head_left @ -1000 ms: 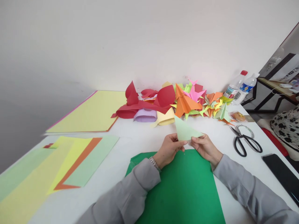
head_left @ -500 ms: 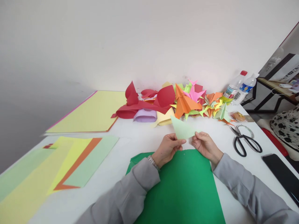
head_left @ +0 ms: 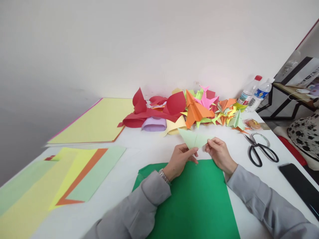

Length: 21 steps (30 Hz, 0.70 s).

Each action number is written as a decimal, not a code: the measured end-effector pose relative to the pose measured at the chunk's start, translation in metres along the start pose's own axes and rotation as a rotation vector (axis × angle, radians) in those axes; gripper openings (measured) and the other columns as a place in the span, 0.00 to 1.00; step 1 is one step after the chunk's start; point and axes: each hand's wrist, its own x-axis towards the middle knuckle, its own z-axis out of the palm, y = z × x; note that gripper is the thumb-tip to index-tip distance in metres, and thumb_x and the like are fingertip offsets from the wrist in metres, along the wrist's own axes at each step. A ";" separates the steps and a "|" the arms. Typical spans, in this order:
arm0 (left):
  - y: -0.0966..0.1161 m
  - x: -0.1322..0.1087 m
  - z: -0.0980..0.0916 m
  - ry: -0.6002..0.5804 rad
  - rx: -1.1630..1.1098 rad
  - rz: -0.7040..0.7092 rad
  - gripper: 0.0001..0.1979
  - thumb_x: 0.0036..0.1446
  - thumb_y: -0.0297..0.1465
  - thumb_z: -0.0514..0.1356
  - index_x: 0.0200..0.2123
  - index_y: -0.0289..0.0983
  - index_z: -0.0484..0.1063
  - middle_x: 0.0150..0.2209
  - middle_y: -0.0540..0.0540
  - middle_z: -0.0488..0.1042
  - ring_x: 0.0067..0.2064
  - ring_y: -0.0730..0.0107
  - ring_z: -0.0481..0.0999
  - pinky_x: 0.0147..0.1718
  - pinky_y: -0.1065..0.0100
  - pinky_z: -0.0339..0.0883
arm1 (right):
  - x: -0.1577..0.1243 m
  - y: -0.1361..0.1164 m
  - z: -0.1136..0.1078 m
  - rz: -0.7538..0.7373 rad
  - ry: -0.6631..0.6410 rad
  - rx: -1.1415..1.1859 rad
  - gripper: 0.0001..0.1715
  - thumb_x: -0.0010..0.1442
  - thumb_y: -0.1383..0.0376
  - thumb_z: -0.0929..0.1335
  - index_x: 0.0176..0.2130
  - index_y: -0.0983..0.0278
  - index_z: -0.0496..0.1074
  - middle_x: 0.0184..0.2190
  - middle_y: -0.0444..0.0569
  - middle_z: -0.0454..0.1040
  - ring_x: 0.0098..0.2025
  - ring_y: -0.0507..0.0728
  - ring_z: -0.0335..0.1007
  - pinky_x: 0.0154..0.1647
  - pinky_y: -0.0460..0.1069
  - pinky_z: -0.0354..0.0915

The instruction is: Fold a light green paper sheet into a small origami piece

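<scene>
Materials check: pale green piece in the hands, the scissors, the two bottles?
Pale green folded piece, pinched by left hand and right hand: thin matte paper, judging by its sharp creases. Scissors: black handles, probably plastic; blades look dark, metal likely but unclear. Two bottles: clear plastic by the look, with see-through walls, printed labels and red and white caps.

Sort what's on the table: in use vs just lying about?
In use:
left hand and right hand, both pinching the pale green folded paper
green sheet under the hands

Lying about:
scissors
pile of folded paper shapes
two water bottles
black phone
</scene>
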 end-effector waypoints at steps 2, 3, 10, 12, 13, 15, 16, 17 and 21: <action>-0.002 0.001 -0.001 0.032 0.027 -0.009 0.13 0.42 0.35 0.69 0.24 0.31 0.75 0.20 0.50 0.70 0.21 0.74 0.70 0.21 0.68 0.70 | -0.001 0.000 0.002 -0.023 0.022 -0.049 0.14 0.47 0.59 0.76 0.22 0.64 0.71 0.17 0.42 0.71 0.21 0.49 0.63 0.27 0.46 0.61; -0.002 0.001 -0.001 0.045 0.039 -0.015 0.13 0.42 0.36 0.69 0.23 0.31 0.75 0.20 0.49 0.71 0.20 0.74 0.70 0.21 0.68 0.70 | -0.002 0.001 0.002 -0.034 0.023 -0.088 0.14 0.47 0.58 0.75 0.23 0.64 0.72 0.18 0.42 0.72 0.21 0.49 0.63 0.27 0.46 0.61; -0.003 -0.001 0.002 0.023 0.181 0.015 0.13 0.40 0.36 0.70 0.23 0.32 0.76 0.18 0.49 0.73 0.21 0.71 0.71 0.22 0.67 0.71 | -0.007 0.004 0.002 0.021 -0.094 -0.368 0.16 0.43 0.56 0.76 0.23 0.66 0.73 0.19 0.44 0.74 0.22 0.51 0.65 0.26 0.47 0.60; -0.004 -0.001 0.001 0.035 0.196 0.013 0.13 0.40 0.36 0.69 0.19 0.32 0.74 0.16 0.49 0.72 0.19 0.71 0.70 0.22 0.67 0.70 | -0.006 0.005 0.002 0.005 -0.022 -0.338 0.16 0.43 0.57 0.76 0.21 0.65 0.72 0.17 0.43 0.73 0.22 0.51 0.64 0.26 0.47 0.60; -0.005 -0.001 0.000 0.043 0.189 0.013 0.13 0.40 0.36 0.70 0.18 0.32 0.74 0.16 0.49 0.72 0.18 0.72 0.70 0.21 0.68 0.70 | -0.004 0.005 0.002 -0.009 0.027 -0.293 0.17 0.43 0.57 0.76 0.20 0.65 0.71 0.16 0.43 0.72 0.21 0.50 0.63 0.27 0.47 0.60; -0.006 0.000 -0.002 0.049 0.175 0.006 0.13 0.40 0.35 0.70 0.18 0.32 0.73 0.15 0.50 0.72 0.18 0.72 0.70 0.21 0.68 0.69 | 0.000 0.005 0.001 -0.020 0.087 -0.162 0.18 0.43 0.57 0.77 0.18 0.65 0.69 0.14 0.41 0.70 0.20 0.49 0.63 0.27 0.47 0.60; -0.007 0.000 -0.002 0.049 0.173 0.003 0.13 0.40 0.35 0.70 0.17 0.32 0.73 0.15 0.50 0.72 0.17 0.72 0.70 0.20 0.69 0.68 | 0.001 0.004 0.001 -0.013 0.096 -0.093 0.18 0.43 0.57 0.77 0.18 0.65 0.69 0.14 0.41 0.69 0.20 0.49 0.62 0.27 0.47 0.60; -0.007 0.001 -0.003 0.048 0.172 0.000 0.13 0.40 0.35 0.70 0.17 0.32 0.73 0.15 0.50 0.72 0.17 0.72 0.70 0.20 0.69 0.68 | 0.003 0.003 0.000 0.000 0.098 -0.036 0.18 0.43 0.57 0.77 0.18 0.65 0.70 0.15 0.41 0.69 0.20 0.48 0.62 0.27 0.46 0.60; -0.006 0.000 -0.001 0.046 0.181 -0.015 0.13 0.40 0.35 0.70 0.17 0.32 0.73 0.15 0.49 0.72 0.17 0.73 0.69 0.19 0.70 0.67 | 0.005 0.002 -0.002 0.050 0.104 0.073 0.17 0.44 0.58 0.77 0.19 0.66 0.72 0.17 0.43 0.70 0.20 0.48 0.62 0.26 0.46 0.60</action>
